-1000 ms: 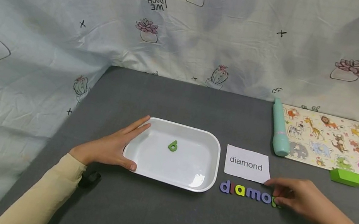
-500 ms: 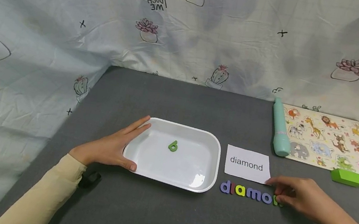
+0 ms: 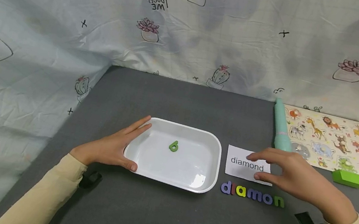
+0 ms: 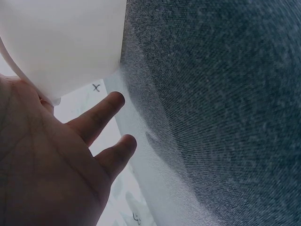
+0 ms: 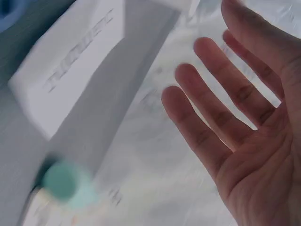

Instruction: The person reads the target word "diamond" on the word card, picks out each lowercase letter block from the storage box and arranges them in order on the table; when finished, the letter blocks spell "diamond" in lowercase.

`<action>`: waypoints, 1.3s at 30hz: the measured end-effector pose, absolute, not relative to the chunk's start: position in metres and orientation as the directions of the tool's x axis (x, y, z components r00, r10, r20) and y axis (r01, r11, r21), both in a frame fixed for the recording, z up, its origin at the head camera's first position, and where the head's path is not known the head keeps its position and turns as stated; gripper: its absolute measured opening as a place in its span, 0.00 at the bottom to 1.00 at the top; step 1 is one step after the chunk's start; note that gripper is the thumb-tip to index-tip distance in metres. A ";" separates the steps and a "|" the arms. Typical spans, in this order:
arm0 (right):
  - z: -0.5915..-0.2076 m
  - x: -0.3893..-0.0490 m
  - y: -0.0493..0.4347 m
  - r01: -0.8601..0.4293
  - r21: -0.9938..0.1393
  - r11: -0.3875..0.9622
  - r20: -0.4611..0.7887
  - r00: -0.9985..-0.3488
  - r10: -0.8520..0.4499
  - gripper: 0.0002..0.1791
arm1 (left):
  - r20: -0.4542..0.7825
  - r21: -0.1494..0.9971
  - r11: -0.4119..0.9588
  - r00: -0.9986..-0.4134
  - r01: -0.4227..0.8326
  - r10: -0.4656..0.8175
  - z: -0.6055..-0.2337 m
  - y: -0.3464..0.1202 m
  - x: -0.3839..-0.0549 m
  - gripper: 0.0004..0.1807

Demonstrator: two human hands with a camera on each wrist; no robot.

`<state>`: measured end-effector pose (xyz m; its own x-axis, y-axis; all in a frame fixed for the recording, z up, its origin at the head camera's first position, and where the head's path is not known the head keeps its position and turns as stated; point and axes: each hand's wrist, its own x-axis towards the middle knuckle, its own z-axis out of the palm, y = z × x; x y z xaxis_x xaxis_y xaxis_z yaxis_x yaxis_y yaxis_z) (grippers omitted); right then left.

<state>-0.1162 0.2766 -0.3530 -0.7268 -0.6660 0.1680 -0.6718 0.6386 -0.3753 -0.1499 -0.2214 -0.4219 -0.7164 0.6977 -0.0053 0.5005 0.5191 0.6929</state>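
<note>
In the head view a white tray [image 3: 189, 160] holds one green letter piece [image 3: 173, 146], shaped like a "6". My left hand [image 3: 110, 145] rests at the tray's left end, fingers and thumb spread along the rim. Two of its fingers [image 4: 96, 117] extend below the rim in the left wrist view. Right of the tray, a white card [image 3: 232, 169] reads "diamond". Under the card several coloured letters [image 3: 253, 194] spell "diamon", the green "n" [image 3: 279, 201] being last. My right hand [image 3: 299, 182] hovers over the card's right side, holding nothing, with its fingers [image 5: 202, 127] apart.
A pale wooden animal puzzle board [image 3: 340, 141] lies at the back right. Along its left edge is a mint-green bottle-shaped object [image 3: 282, 128], and a green block [image 3: 348, 178] sits by its front edge. A patterned cloth [image 3: 183, 42] hangs behind and left of the dark table [image 3: 163, 215].
My right hand has let go of the green "n" and moved up and left over the card, its fingers spreading. The left hand and tray stay where they were.
</note>
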 end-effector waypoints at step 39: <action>-0.353 -0.197 0.072 -0.810 -0.475 0.344 -0.163 -0.303 -0.939 0.26 | -0.018 0.701 0.515 -0.709 0.494 0.705 -0.424 -0.222 -0.152 0.70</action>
<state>-0.1968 0.0721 -0.3529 -0.3033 -0.9389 -0.1629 -0.8102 0.3441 -0.4746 -0.1516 -0.2224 -0.4240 -0.7088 0.7051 -0.0184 0.4939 0.5148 0.7008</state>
